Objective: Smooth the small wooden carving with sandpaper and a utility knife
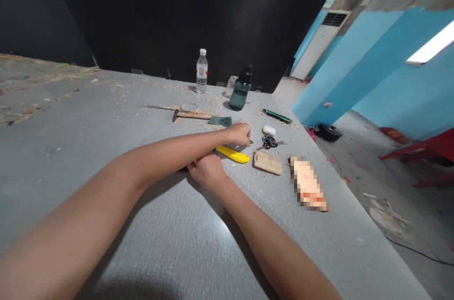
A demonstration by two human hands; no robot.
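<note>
A thin grey metal rod point(154, 107) lies on the grey table point(142, 224), past the long yellow tool with a round end point(233, 154) and off to its left. Next comes a hammer with a dark head and a wooden handle point(193, 115), with a dark green flat piece point(220, 121) at its handle end. A clear plastic bottle with a white cap point(202, 72) stands farther back.

The right hand point(207, 167) is just left of the yellow tool, under the left forearm. Its fingers are bent, but their tips are hidden — I can't tell what they pinch. The yellow tool lies slanted, one end hidden by the left forearm.

The left hand point(241, 133) is just past the yellow tool. Its fingers are curled tight together in a fist — I can't see inside. Behind it stand a cloudy clear jar point(232, 86) and a see-through blue-green bottle with a black top point(240, 92).

Right of the yellow tool are a flat light-brown wooden block point(267, 163), a bunch of dark keys point(269, 142), a small white rounded case point(268, 130), a thin green-and-black tool point(277, 115) and a blurred tan thing point(309, 184).
</note>
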